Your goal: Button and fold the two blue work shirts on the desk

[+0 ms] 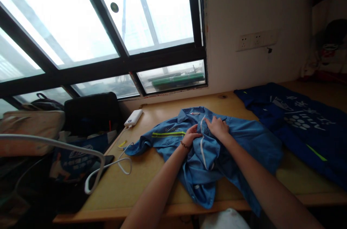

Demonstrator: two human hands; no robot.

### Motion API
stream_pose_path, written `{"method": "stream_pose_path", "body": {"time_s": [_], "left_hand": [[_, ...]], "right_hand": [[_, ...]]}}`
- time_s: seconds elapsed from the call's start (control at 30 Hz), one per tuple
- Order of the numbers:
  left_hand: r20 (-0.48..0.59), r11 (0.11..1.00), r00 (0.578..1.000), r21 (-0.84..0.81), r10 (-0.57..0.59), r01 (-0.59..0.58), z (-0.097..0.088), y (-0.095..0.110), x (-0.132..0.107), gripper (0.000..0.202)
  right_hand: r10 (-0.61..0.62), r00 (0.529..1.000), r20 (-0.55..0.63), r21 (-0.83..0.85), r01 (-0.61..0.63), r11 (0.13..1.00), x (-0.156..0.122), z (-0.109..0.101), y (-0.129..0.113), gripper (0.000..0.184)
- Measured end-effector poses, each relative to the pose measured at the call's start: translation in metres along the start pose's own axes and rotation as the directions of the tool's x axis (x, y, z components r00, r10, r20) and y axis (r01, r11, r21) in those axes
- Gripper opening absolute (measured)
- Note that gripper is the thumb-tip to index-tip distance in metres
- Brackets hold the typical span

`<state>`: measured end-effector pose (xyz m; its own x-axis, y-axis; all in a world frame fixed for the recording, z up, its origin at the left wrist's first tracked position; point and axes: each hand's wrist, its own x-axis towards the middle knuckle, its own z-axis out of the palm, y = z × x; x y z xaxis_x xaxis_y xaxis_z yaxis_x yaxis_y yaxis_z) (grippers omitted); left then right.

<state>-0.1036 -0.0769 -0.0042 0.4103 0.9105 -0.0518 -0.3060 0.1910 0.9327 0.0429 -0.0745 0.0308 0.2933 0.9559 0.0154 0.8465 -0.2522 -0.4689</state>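
Note:
A light blue work jacket (169, 149) lies spread and partly crumpled on the wooden table, its collar toward the wall. It has a yellow-green stripe across the chest and a white zip strip down the front. My left hand (191, 136), with a beaded bracelet at the wrist, pinches the cloth left of the zip. My right hand (217, 127), wearing a ring, has its fingers bent on the jacket's cloth just right of the zip, below the collar. The lower part of the jacket is bunched between my forearms and reaches the table's front edge.
A dark blue shirt (298, 120) with white print lies at the right of the table (146, 175). A white power bank (133, 118) with a white cable (119, 164) is at the left. Bags (29, 131) stand beside the table; a window and wall sockets (256, 40) are behind.

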Motion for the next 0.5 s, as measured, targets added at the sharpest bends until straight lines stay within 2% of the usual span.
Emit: {"method": "stream_pose_path", "body": {"time_s": [0.2,0.27,0.33,0.4,0.5], "left_hand": [[-0.09,0.998,0.995,-0.047,0.04,-0.045,-0.007,-0.003,0.004,0.042],[-0.103,0.997,0.994,-0.065,0.041,-0.048,-0.007,-0.003,0.004,0.041],[-0.106,0.996,0.994,-0.084,0.034,-0.043,-0.006,-0.002,0.003,0.042],[-0.11,0.994,0.994,-0.101,0.023,-0.035,-0.006,-0.001,0.003,0.046],[-0.131,0.992,0.991,-0.124,0.009,-0.026,-0.006,-0.001,0.003,0.049]], "right_hand": [[0.151,0.988,0.033,-0.134,-0.145,0.98,0.011,-0.009,0.013,0.065],[0.159,0.984,0.083,-0.138,-0.147,0.98,0.015,-0.009,0.019,0.065],[0.112,0.981,0.159,-0.117,-0.094,0.989,0.02,-0.01,0.023,0.061],[0.015,0.971,0.238,-0.039,-0.006,0.999,0.024,-0.01,0.027,0.055],[-0.156,0.927,0.34,0.132,0.118,0.984,0.027,-0.013,0.031,0.046]]}}
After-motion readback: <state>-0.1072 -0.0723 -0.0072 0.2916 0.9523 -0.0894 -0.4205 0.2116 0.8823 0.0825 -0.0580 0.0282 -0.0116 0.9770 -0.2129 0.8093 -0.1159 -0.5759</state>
